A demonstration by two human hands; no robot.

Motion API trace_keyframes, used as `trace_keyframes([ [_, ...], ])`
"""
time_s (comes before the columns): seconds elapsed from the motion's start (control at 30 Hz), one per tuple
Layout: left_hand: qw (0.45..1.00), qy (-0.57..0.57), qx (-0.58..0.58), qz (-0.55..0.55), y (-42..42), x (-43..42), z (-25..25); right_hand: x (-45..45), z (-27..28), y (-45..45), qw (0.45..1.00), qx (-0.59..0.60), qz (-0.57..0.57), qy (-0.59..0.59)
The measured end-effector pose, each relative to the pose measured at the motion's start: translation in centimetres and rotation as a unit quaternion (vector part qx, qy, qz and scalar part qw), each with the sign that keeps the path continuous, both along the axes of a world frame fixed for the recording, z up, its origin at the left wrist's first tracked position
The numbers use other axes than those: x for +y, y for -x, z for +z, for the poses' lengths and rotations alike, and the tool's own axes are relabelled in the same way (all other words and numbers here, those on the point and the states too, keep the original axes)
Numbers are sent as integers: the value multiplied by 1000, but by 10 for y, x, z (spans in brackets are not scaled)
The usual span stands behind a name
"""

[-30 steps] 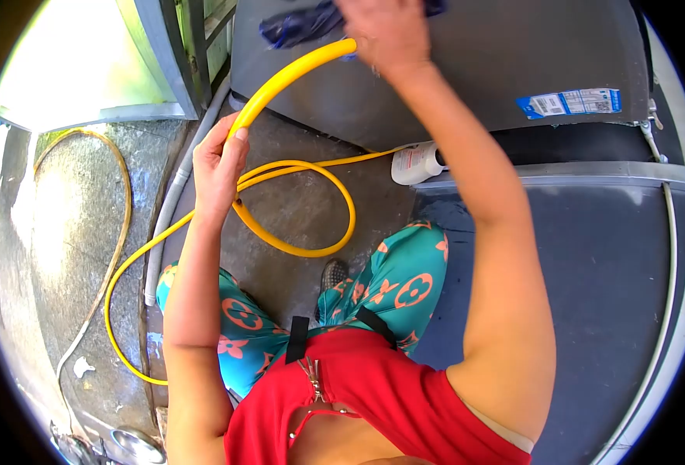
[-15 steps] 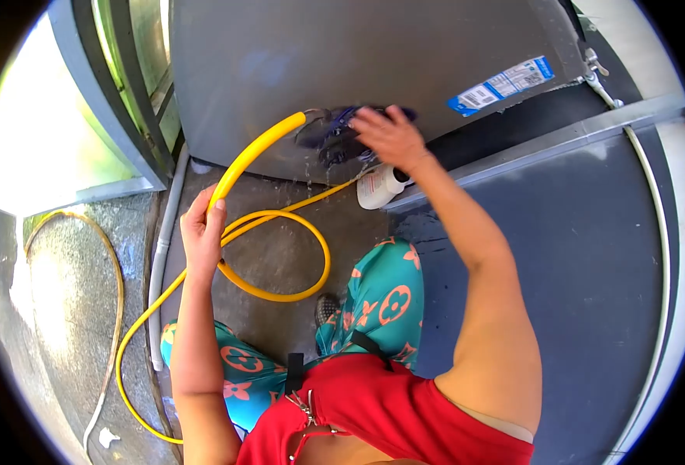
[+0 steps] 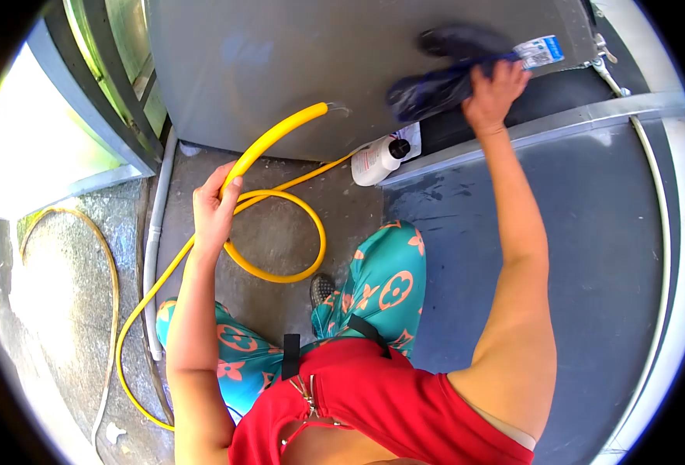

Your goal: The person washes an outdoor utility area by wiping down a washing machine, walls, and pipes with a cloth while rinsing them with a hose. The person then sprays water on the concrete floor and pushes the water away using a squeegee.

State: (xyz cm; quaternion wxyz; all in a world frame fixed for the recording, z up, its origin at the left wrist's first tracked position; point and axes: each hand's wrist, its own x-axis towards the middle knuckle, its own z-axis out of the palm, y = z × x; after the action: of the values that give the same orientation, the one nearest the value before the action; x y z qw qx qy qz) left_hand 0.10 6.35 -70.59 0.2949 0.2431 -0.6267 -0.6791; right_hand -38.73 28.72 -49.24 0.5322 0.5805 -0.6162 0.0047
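Gripping the yellow hose (image 3: 269,139), the left hand (image 3: 212,208) is wrapping its fingers around it between 9 and 10 o'clock; the hose's mouth is releasing a thin stream near 12 o'clock. The right hand (image 3: 497,99) is touching a navy-and-black bundle (image 3: 435,89), blurred beyond identification, at 1 o'clock; whether it is gripping or merely pressing, I cannot tell.

Change noted: compared with half a second earlier, the bundle is now lying farther towards 2 o'clock against the grey panel (image 3: 296,50), partly covering the blue-and-white label (image 3: 544,53), and is standing well apart from the hose's mouth. In my judgement, the stream is missing the bundle. A white bottle (image 3: 372,164) is sitting near the bundle's 7 o'clock side.
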Motion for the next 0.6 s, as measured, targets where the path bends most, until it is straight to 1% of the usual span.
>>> trace_keyframes([
  [0.07, 1000, 4, -2, 6, -3, -1, 0, 9, -58, 4, 990, -3, 18, -142],
  [0.1, 1000, -5, -11, 6, -4, -2, 0, 10, -88, 7, 976, 2, 34, -217],
  [0.17, 999, -24, -29, 7, -8, -3, 0, 7, -148, 7, 956, 11, 57, -288],
  [0.23, 999, -14, -36, 15, -8, -3, -2, 4, -192, 1, 914, 17, 30, -404],
  [0.27, 999, -13, -44, 18, -8, -3, -1, 1, -211, -2, 882, 39, 4, -469],
  [0.3, 998, -12, -52, 20, -7, -2, 0, -4, -229, -5, 877, -36, 26, -478],
  [0.37, 998, -19, -60, 13, -8, -1, -3, -12, -267, -6, 830, 65, -5, -554],
  [0.4, 998, -14, -57, 10, -7, 0, -3, -9, -305, 4, 836, 17, 2, -548],
  [0.5, 998, -7, -67, 4, -4, 3, 3, -27, -369, -4, 775, -16, -21, -632],
  [0.53, 998, -2, -70, 2, -3, 6, 5, -32, -391, -9, 771, 79, -21, -632],
  [0.6, 996, 12, -93, -1, -3, 8, 2, -45, -425, -23, 745, 101, -48, -658],
])
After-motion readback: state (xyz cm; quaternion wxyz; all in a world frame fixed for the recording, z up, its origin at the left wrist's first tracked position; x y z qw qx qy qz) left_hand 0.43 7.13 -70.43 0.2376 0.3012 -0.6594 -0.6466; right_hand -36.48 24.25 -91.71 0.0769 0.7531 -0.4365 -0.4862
